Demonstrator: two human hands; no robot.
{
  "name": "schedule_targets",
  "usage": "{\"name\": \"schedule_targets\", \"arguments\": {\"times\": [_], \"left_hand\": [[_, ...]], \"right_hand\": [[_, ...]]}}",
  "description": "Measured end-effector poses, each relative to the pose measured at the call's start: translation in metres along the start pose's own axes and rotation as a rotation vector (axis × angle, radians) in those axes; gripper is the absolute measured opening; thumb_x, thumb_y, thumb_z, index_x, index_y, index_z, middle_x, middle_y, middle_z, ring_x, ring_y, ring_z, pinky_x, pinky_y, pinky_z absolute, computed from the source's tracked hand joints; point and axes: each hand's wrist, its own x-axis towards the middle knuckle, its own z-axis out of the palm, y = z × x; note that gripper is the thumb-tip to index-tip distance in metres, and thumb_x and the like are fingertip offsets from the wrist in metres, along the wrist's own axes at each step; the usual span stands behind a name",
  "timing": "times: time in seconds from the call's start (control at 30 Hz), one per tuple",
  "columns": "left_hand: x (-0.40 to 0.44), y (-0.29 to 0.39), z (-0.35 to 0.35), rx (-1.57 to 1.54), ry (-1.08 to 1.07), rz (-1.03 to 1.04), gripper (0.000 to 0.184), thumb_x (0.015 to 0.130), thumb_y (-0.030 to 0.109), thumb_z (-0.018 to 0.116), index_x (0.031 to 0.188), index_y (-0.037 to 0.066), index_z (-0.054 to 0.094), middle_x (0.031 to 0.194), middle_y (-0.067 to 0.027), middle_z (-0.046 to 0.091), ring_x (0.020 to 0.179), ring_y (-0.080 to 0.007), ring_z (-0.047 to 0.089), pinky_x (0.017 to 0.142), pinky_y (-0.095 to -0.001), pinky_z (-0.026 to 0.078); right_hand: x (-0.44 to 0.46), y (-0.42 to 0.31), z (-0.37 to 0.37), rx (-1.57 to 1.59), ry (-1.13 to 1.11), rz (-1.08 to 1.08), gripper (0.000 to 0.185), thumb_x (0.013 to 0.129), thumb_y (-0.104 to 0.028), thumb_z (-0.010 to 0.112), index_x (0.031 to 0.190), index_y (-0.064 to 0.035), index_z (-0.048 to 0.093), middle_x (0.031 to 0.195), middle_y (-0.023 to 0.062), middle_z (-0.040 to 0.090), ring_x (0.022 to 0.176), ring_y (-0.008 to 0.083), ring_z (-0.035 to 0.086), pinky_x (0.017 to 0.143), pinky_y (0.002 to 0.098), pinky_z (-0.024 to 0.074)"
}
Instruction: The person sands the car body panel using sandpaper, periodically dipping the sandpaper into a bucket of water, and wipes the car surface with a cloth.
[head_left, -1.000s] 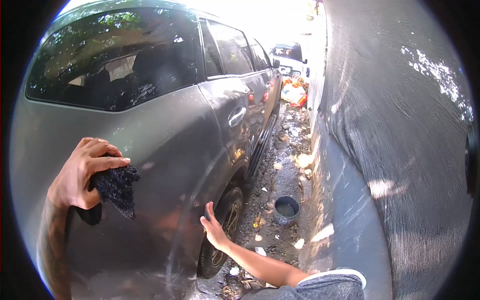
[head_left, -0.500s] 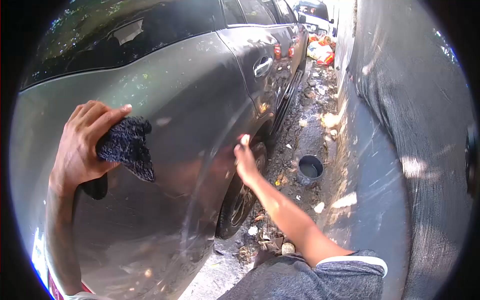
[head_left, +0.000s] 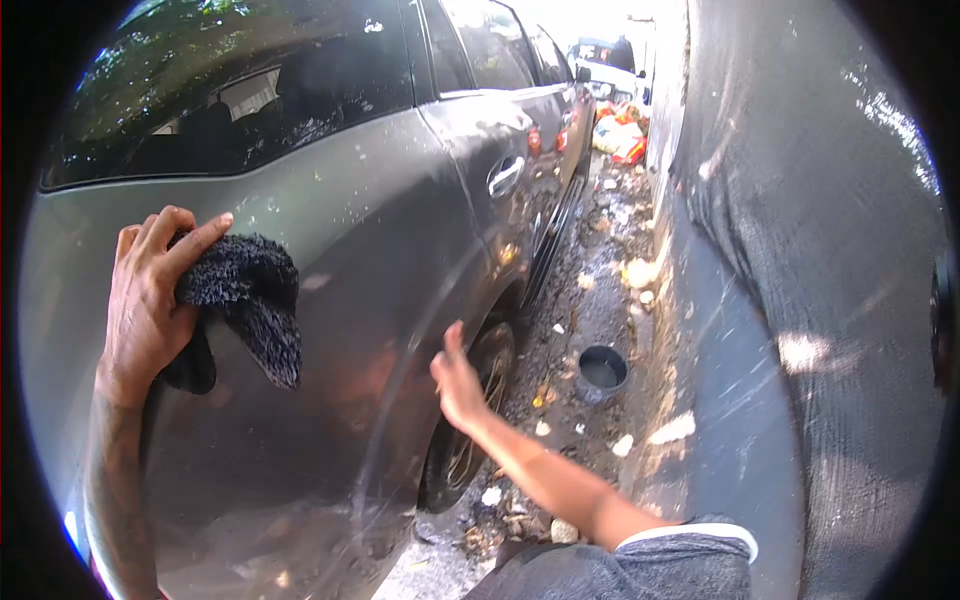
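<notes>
My left hand (head_left: 150,290) is closed on a dark, shaggy cleaning cloth (head_left: 245,275), held against or just off the grey car's rear side panel (head_left: 330,230). One end of the cloth hangs down to the right of my fingers. A dark shape under my wrist looks like more cloth or its reflection; I cannot tell which. Beside the rear wheel (head_left: 465,450), my right hand (head_left: 458,388) hangs with nothing in it, its fingers partly spread and a little blurred. Whether it touches the car body cannot be made out.
A dark bucket (head_left: 602,374) holding greyish liquid stands on the wet, littered ground between car and wall (head_left: 740,400). The passage is narrow. Farther along lie colourful bags (head_left: 622,132), with another vehicle (head_left: 607,65) behind them. Stones and leaves lie near the wheel.
My right hand has swung down and left, from above the wheel to beside it. My left hand keeps hold of the cloth, whose loose end hangs lower. The view has shifted slightly.
</notes>
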Motion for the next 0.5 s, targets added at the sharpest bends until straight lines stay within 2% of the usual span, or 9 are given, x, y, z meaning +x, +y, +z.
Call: {"name": "schedule_targets", "arguments": {"times": [0.13,0.17,0.2,0.23,0.27,0.3,0.37,0.47,0.5], "left_hand": [[-0.001,-0.004,-0.002,-0.045,-0.155,-0.026,0.066,0.055,0.015,0.066,0.12,0.007,0.065,0.1,-0.0148,0.051,0.098,-0.0324,0.049,0.094,-0.0413,0.036],[0.0,0.0,-0.006,-0.049,-0.172,0.024,0.07,0.052,0.024,0.066,0.12,0.006,0.065,0.101,-0.0155,0.049,0.098,-0.0329,0.049,0.095,-0.0425,0.035],[0.001,0.001,-0.01,-0.051,-0.187,0.072,0.076,0.05,0.032,0.066,0.121,0.006,0.065,0.103,-0.0162,0.048,0.098,-0.0335,0.048,0.096,-0.0438,0.034],[0.0,0.0,-0.012,-0.038,-0.249,0.021,0.082,0.049,0.047,0.073,0.119,0.006,0.067,0.113,-0.0184,0.052,0.114,-0.0366,0.049,0.107,-0.0479,0.03],[0.001,-0.002,-0.013,-0.03,-0.231,0.019,0.082,0.049,0.047,0.073,0.119,0.006,0.067,0.113,-0.0184,0.052,0.114,-0.0366,0.049,0.107,-0.0479,0.03],[0.001,-0.004,-0.011,-0.009,-0.212,0.097,0.089,0.051,0.06,0.072,0.122,0.007,0.066,0.123,-0.0191,0.05,0.124,-0.0387,0.044,0.113,-0.0521,0.023],[0.0,-0.009,-0.006,-0.001,-0.257,0.121,0.112,0.046,0.088,0.067,0.124,0.008,0.065,0.143,-0.0201,0.043,0.144,-0.0413,0.028,0.12,-0.0606,0.004],[0.002,-0.01,-0.007,-0.009,-0.251,0.146,0.11,0.046,0.085,0.069,0.123,0.007,0.065,0.141,-0.0201,0.046,0.143,-0.0413,0.029,0.12,-0.0596,0.006],[0.004,-0.004,-0.014,-0.033,-0.254,0.141,0.099,0.06,0.083,0.064,0.121,0.005,0.065,0.139,-0.0198,0.048,0.144,-0.0405,0.029,0.12,-0.059,0.007]], "right_hand": [[0.05,0.012,-0.022,-0.416,-0.006,-0.01,0.068,0.106,-0.04,0.033,0.154,0.0029,0.013,0.161,0.0276,0.005,0.151,0.038,0.0,0.12,0.0529,0.0046],[0.073,0.016,-0.028,-0.43,0.061,0.001,0.069,0.106,-0.043,0.027,0.153,0.006,0.014,0.159,0.0309,0.005,0.15,0.0409,0.0,0.12,0.0542,0.0033],[0.099,0.054,-0.037,-0.773,-0.076,-0.076,0.069,0.106,-0.041,0.026,0.151,0.0094,0.015,0.16,0.031,0.004,0.151,0.0386,0.001,0.121,0.049,0.0027],[0.103,0.063,-0.025,-0.511,0.018,-0.074,0.068,0.106,-0.039,0.025,0.151,0.0108,0.012,0.159,0.0317,0.003,0.15,0.0403,0.002,0.122,0.0468,0.0027],[0.1,0.066,-0.013,-0.248,0.106,-0.077,0.067,0.106,-0.036,0.023,0.151,0.0122,0.009,0.159,0.0324,0.001,0.15,0.042,0.002,0.122,0.0446,0.0026],[0.068,0.016,-0.009,-0.089,0.075,-0.065,0.068,0.106,-0.035,0.023,0.151,0.0129,0.002,0.16,0.031,-0.003,0.15,0.0393,-0.003,0.123,0.0406,0.0011],[0.01,0.013,0.008,-0.188,-0.05,-0.205,0.071,0.106,-0.037,0.024,0.15,0.0123,-0.003,0.16,0.0299,-0.009,0.15,0.0377,-0.009,0.122,0.0407,-0.0025],[0.028,-0.007,-0.003,-0.2,-0.057,-0.082,0.074,0.106,-0.043,0.021,0.15,0.0122,-0.002,0.16,0.0301,-0.008,0.15,0.0397,-0.007,0.122,0.042,-0.0009],[0.065,0.036,-0.013,-0.14,-0.123,0.001,0.073,0.106,-0.042,0.022,0.15,0.0124,0.001,0.16,0.0296,-0.003,0.15,0.0396,-0.004,0.123,0.0404,0.0007]]}}
